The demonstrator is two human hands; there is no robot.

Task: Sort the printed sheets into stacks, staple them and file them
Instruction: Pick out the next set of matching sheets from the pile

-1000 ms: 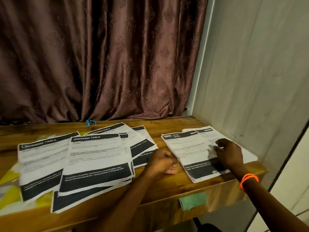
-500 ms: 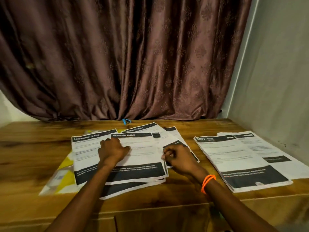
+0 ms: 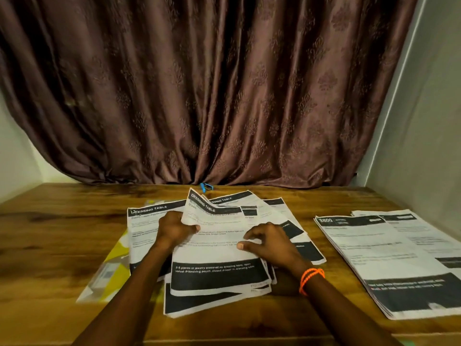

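We are still sorting: our left hand (image 3: 174,228) pinches the left edge of the top "Dressing Table" sheet (image 3: 219,236), lifting it off the middle pile, while our right hand (image 3: 268,242) presses it with spread fingers. Next we likely carry it to its matching stack, perhaps the "$800" stack (image 3: 389,260) right of that pile.

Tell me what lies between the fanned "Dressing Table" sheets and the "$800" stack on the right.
Head view: only bare wooden tabletop separates the Dressing Table sheets from the $800 stack.
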